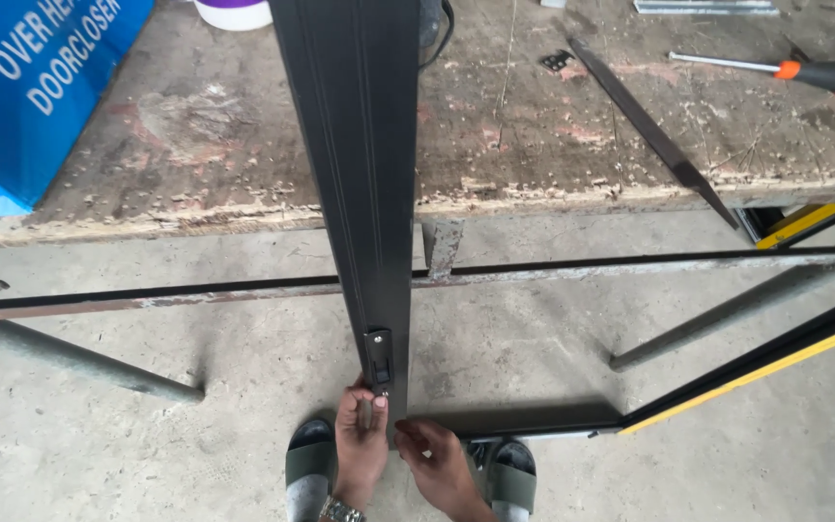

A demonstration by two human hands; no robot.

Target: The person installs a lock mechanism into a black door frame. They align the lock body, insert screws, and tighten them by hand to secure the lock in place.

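Note:
A long dark metal frame profile leans from the workbench edge down toward my feet. A small black latch piece is set into its lower end. My left hand grips the bottom end of the profile, thumb just under the latch. My right hand pinches the lower right corner of the same profile with its fingertips. Both hands are between my two sandalled feet.
A worn wooden workbench carries a blue box, a white tub, a thin dark metal strip and an orange-handled screwdriver. Steel bench rails and a black-and-yellow frame cross the concrete floor.

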